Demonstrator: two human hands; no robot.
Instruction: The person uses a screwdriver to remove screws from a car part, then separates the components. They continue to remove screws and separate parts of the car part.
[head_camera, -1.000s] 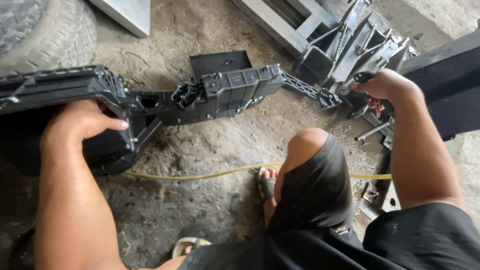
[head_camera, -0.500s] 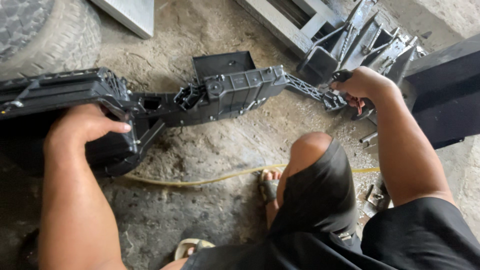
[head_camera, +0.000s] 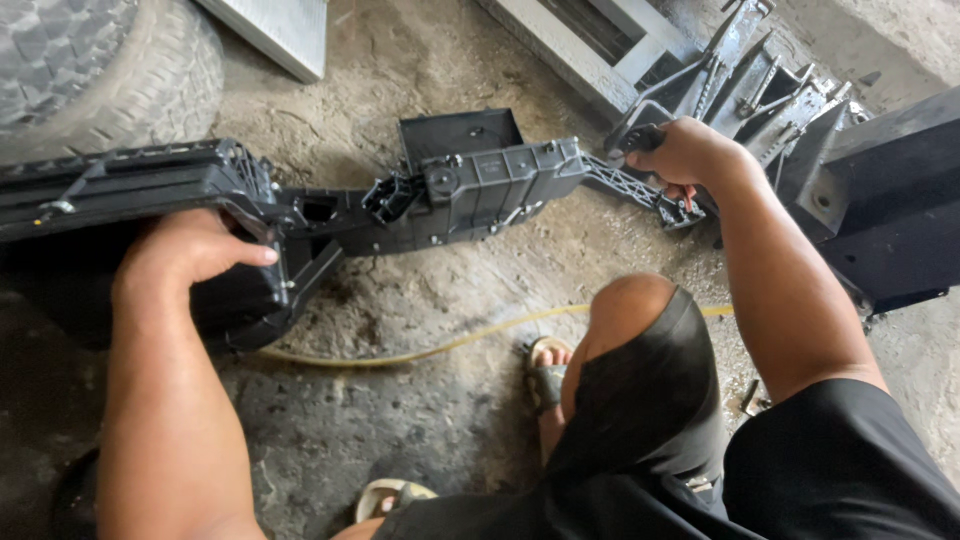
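The long black plastic housing (head_camera: 440, 195) lies across the dirt ground (head_camera: 420, 400), in front of the person's bent knee (head_camera: 630, 310). The left hand (head_camera: 185, 255) rests with curled fingers on the wide left end of it, gripping the edge. The right hand (head_camera: 685, 150) is closed around the thin right end. A yellow hose (head_camera: 420, 350) lies below, and a tyre (head_camera: 100, 70) is at top left
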